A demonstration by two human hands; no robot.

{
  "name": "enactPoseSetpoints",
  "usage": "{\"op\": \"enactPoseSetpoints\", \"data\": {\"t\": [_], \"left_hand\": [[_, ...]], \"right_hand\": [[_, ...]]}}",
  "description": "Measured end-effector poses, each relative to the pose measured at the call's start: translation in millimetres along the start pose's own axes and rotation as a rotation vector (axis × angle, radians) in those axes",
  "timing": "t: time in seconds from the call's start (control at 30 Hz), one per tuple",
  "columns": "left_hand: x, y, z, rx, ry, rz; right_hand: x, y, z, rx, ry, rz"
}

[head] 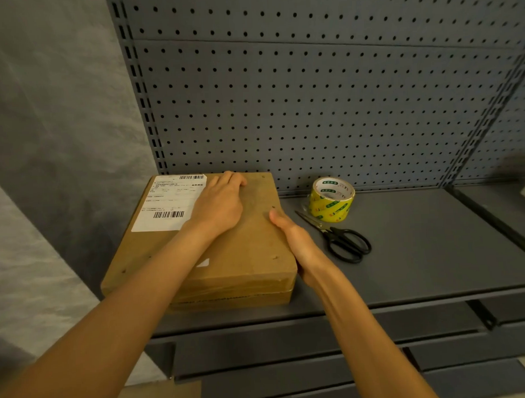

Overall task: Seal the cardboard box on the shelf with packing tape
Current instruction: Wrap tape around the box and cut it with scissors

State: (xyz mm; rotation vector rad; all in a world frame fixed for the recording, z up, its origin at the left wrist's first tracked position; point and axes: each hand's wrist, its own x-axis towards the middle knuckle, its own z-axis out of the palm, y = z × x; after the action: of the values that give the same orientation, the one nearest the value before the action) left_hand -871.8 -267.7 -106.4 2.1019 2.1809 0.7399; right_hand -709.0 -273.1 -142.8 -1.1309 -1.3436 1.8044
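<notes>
A flat brown cardboard box with a white shipping label lies at the left end of the grey shelf. My left hand rests palm-down on the box top, its fingers reaching the far edge. My right hand is against the box's right side, with the thumb lying over the top edge. A roll of yellow packing tape with green print stands on the shelf to the right of the box. Neither hand touches the tape.
Black-handled scissors lie on the shelf just in front of the tape, close to my right wrist. A grey pegboard back panel rises behind the shelf. A grey wall is on the left. Lower shelves show below.
</notes>
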Motion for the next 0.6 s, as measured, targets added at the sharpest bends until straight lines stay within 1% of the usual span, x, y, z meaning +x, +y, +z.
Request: {"op": "enactPoseSetpoints", "data": {"t": [0.17,0.23,0.27,0.33,0.4,0.5,0.6], "left_hand": [[0.5,0.9,-3.2,0.008,-0.006,-0.011],[-0.7,2.0,-7.6,-0.016,-0.019,0.017],[-3.0,4.1,-10.2,-0.059,-0.061,0.05],[-11.4,8.8,-16.1,-0.134,-0.22,0.129],[-24.0,8.5,-18.6,-0.046,-0.364,0.189],[-43.5,-0.6,-22.5,0.085,-0.416,0.227],[-55.4,-3.2,-27.9,0.091,-0.415,0.218]], "right_hand": [[5.4,-1.2,-1.2,-0.04,0.015,0.023],[4.5,-1.1,-1.2,-0.011,0.025,0.022],[3.7,-0.7,-1.1,0.003,0.023,0.018],[3.4,0.1,-2.8,0.015,0.018,0.005],[6.2,0.2,-3.7,0.006,0.029,-0.019],[7.0,0.7,-2.6,0.0,0.083,-0.015],[2.9,-1.4,0.5,-0.023,0.139,-0.044]]}}
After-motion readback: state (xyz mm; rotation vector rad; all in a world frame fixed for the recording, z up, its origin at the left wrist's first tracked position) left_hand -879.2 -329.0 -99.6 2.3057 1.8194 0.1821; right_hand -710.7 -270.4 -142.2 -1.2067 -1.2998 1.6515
